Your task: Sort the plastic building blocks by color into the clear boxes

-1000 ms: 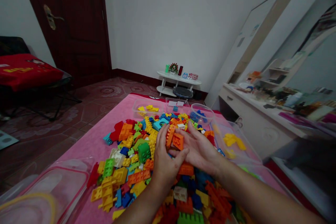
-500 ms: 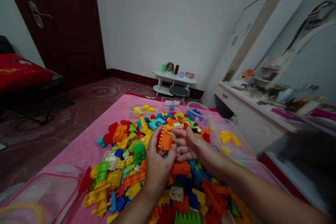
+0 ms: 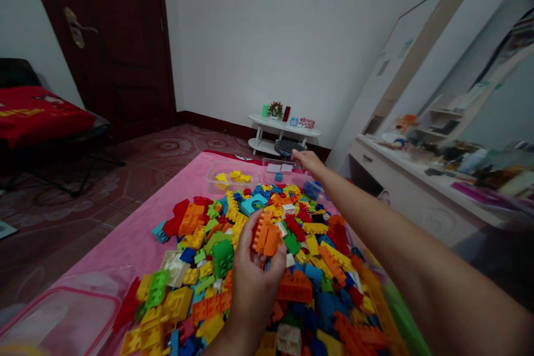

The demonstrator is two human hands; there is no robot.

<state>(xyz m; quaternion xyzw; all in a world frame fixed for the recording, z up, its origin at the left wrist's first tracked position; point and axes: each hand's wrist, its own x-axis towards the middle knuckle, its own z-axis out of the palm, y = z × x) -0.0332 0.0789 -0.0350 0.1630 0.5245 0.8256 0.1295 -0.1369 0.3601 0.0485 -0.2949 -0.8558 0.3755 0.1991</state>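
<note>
My left hand (image 3: 258, 278) is wrapped round orange toy building bricks (image 3: 267, 233) with studs along one side, held above the pile. Stretched far forward, my right hand (image 3: 307, 161) hangs over the back of the table near a clear box with white labels (image 3: 283, 168) and a round clear tub (image 3: 315, 189). Its fingers are closed together, and whatever they may hold is hidden. Beneath both arms spreads a heap of mixed toy bricks (image 3: 208, 267) in yellow, red, blue, green, orange and white.
A clear box (image 3: 212, 183) with yellow bricks stands at the back left on the pink cloth (image 3: 137, 228). A clear lid or box with a red rim (image 3: 95, 295) lies front left. Beyond the table are a low white stand (image 3: 267, 122) and a white dresser (image 3: 375, 161).
My right hand has left the orange bricks and reached forward to the back containers. My left hand keeps hold of the bricks. The view has shifted slightly left.
</note>
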